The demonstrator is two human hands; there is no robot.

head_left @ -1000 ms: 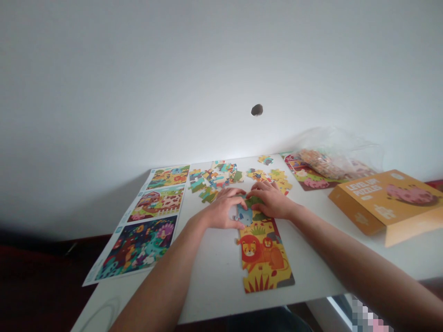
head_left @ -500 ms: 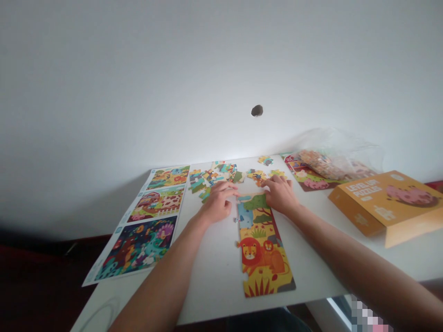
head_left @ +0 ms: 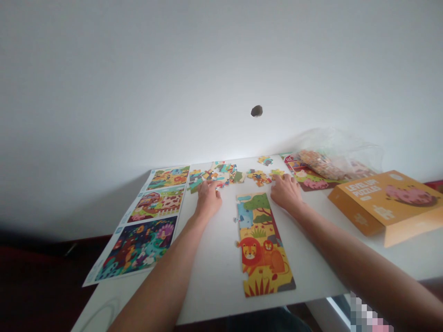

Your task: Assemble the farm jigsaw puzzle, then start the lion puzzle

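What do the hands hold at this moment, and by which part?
Nothing is clearly held. The left hand and the right hand rest with fingertips among the loose puzzle pieces; a grip cannot be seen.

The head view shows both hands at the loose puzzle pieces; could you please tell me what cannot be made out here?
- Left hand: its fingertips lie among the loose pieces; whether they grip one is too small to tell.
- Right hand: its back hides its fingertips and anything beneath.
- Plastic bag: glare blurs its contents.
- Orange box: lettering too small to read.
- Table: near edge cut off by the frame.
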